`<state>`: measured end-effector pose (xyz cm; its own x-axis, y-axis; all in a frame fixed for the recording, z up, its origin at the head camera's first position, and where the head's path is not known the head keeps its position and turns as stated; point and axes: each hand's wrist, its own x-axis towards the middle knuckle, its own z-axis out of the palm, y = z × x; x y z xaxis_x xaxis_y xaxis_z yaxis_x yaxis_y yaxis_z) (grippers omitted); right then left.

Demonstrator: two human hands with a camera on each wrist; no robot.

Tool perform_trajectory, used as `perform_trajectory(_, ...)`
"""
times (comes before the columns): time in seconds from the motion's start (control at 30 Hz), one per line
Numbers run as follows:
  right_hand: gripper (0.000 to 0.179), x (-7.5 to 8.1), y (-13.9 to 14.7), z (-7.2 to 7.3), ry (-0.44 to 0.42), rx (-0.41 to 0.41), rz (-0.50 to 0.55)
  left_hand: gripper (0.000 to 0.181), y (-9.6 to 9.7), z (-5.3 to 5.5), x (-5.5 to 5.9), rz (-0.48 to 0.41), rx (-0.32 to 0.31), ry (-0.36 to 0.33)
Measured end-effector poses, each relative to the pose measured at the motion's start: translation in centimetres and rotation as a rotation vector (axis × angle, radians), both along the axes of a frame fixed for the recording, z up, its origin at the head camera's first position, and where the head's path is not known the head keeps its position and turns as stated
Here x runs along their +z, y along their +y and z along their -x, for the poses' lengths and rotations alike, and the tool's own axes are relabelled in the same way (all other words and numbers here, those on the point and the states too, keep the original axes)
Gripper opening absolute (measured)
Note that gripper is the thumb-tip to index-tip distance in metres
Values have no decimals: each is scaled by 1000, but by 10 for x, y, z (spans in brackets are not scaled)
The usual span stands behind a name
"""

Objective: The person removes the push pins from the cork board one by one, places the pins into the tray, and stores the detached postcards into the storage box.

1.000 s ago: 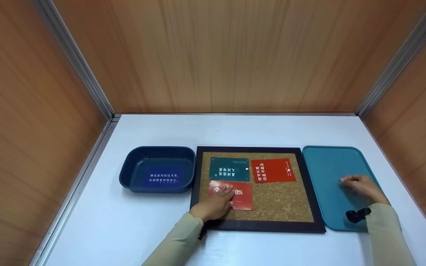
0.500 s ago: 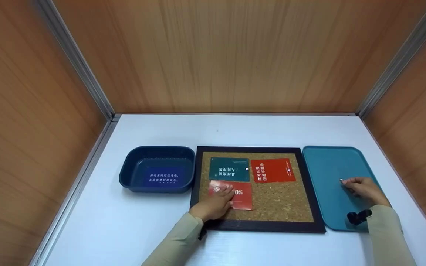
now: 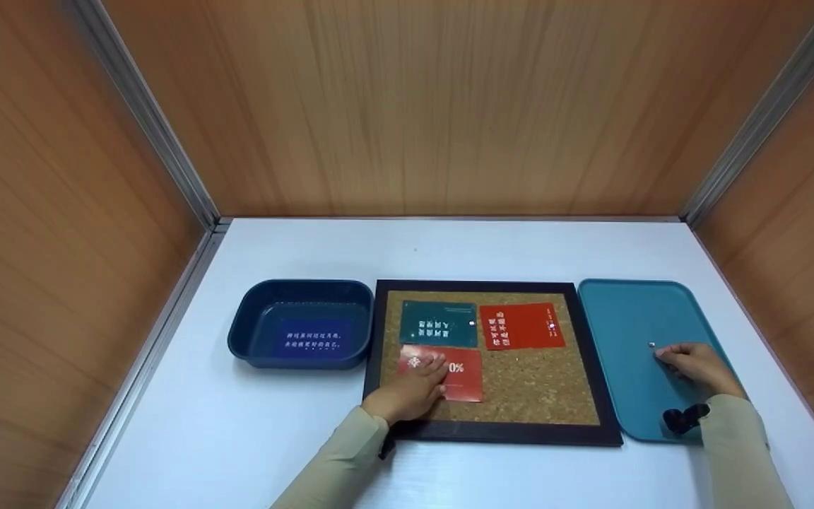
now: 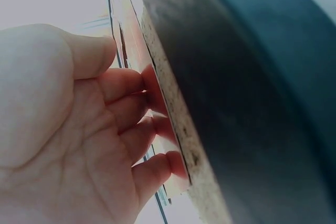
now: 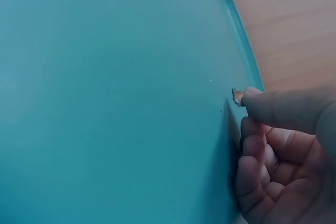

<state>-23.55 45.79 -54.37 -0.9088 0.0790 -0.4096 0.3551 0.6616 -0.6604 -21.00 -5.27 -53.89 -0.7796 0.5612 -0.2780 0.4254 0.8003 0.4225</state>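
Observation:
My left hand (image 3: pixel 410 391) rests with its fingers spread on a light-red card (image 3: pixel 465 387) at the lower left of the framed cork board (image 3: pixel 538 385). In the left wrist view its fingertips (image 4: pixel 160 98) press the card against the cork. Over the teal tray (image 3: pixel 633 311), my right hand (image 3: pixel 697 369) pinches a small shiny metal thumbtack (image 5: pixel 238 97) at the tips of thumb and finger. Its other fingers are curled in. A green card (image 3: pixel 439 324) and a red card (image 3: pixel 520 326) lie on the board's upper half, each with a small shiny tack at its right side.
Left of the board stands a dark-blue bin (image 3: pixel 258 311) with a blue card (image 3: pixel 311 339) in it. The white table (image 3: pixel 188 424) is bounded by wood-grain walls (image 3: pixel 407 106) at the back and both sides. The tray lies against the board's right edge.
My right hand has shifted slightly, and its fingertips now sit a little farther right, so the shiny tack shows more clearly beyond them. My left hand and the cards have not moved.

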Motion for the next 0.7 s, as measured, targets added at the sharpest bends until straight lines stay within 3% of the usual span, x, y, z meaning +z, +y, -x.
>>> perform_trajectory(0.33, 47, -1, -1, 2, 47, 23, -54, 49, 0, 0, -1, 2, -12, 27)
perform_trajectory(0.7, 47, -5, 0, 0, 23, -19, -4, 50, 0, 0, -1, -11, -5, 11)
